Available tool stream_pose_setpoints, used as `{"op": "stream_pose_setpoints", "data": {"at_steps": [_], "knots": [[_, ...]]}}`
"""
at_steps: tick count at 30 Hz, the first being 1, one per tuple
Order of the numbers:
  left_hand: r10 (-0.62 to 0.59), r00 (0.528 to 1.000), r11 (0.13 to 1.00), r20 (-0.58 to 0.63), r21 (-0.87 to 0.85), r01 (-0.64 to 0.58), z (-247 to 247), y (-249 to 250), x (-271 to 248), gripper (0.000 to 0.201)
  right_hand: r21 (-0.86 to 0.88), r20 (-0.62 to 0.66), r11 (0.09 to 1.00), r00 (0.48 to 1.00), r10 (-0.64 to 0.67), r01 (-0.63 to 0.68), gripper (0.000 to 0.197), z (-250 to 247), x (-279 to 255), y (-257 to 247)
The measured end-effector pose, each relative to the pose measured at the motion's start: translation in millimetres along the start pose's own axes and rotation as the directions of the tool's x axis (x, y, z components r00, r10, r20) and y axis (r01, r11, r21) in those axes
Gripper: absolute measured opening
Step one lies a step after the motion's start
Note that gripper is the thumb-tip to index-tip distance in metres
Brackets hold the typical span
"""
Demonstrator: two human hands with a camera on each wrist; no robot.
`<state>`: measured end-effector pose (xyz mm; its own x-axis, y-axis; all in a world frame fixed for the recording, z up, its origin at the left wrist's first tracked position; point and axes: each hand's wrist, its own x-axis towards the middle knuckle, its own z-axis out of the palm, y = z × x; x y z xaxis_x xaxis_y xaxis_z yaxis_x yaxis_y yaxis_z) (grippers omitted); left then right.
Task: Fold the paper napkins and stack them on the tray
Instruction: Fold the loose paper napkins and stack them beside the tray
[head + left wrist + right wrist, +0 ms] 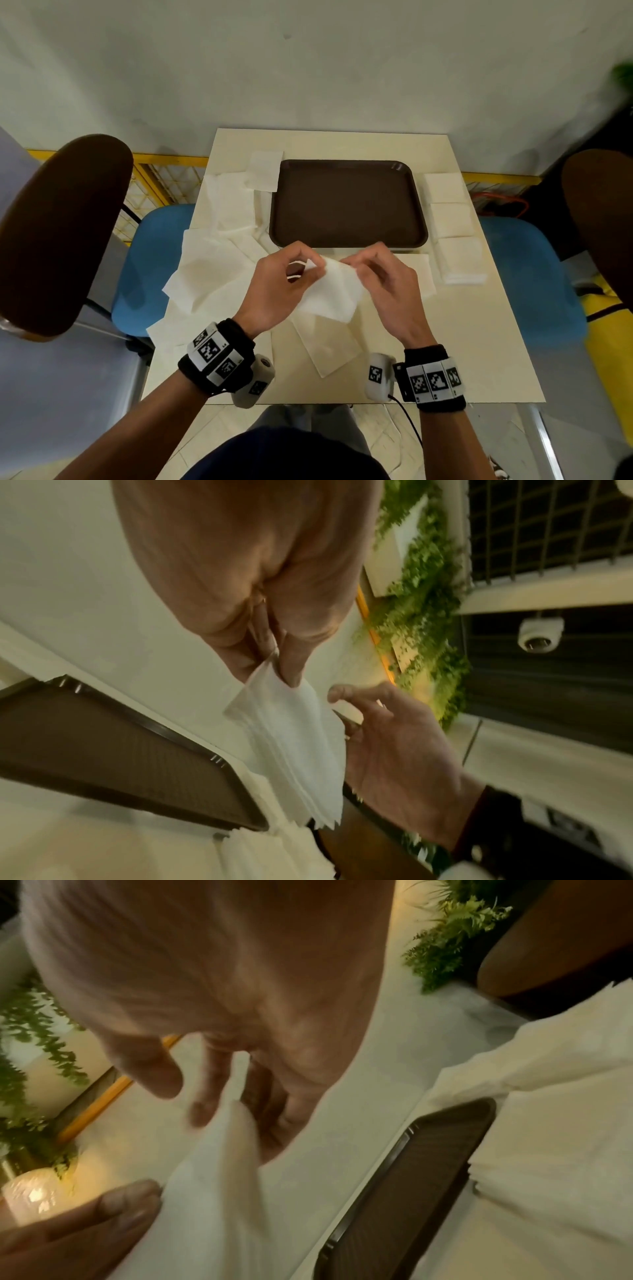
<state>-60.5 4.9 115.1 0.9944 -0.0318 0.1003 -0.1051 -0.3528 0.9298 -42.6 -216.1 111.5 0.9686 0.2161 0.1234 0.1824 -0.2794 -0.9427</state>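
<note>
Two hands [337, 284] pinching napkin [334, 291] between them, near tray [347, 202]

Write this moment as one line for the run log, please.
left hand: pinches napkin | right hand: pinches napkin | napkin: above table | tray: no napkins

Cream table [479, 342] with brown tray [347, 205], loose napkins [219, 212], folded stacks [452, 219].
</note>
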Motion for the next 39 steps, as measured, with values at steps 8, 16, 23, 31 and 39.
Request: {"op": "stream_pose_setpoints", "data": {"at_steps": [8,16,23,31,39], "knots": [[-0.028,0.984,0.994,0.174,0.111,0.009,36,-3,5,0.018,-0.309,0.136,0.950,0.991,0.002,0.040,0.023,-7,-4,25],[0.017,0.989,0.981,0.148,0.189,-0.045,97,-8,30,0.014,-0.331,0.128,0.943,0.992,0.006,0.037,0.022,-57,-9,55],[-0.038,0.999,0.990,-0.014,0.137,0.039,133,-11,58,0.024,-0.166,-0.109,0.970,0.981,0.162,-0.179,0.023,-132,-6,91],[-0.187,0.981,0.980,-0.057,-0.085,0.182,184,-8,82,0.028,0.036,-0.055,0.935,0.934,0.354,-0.353,0.035,-122,5,118],[-0.417,0.907,0.908,0.052,0.052,0.415,207,-42,105,0.043,-0.194,-0.230,0.883,0.894,0.383,-0.428,0.017,-116,32,157]]}}
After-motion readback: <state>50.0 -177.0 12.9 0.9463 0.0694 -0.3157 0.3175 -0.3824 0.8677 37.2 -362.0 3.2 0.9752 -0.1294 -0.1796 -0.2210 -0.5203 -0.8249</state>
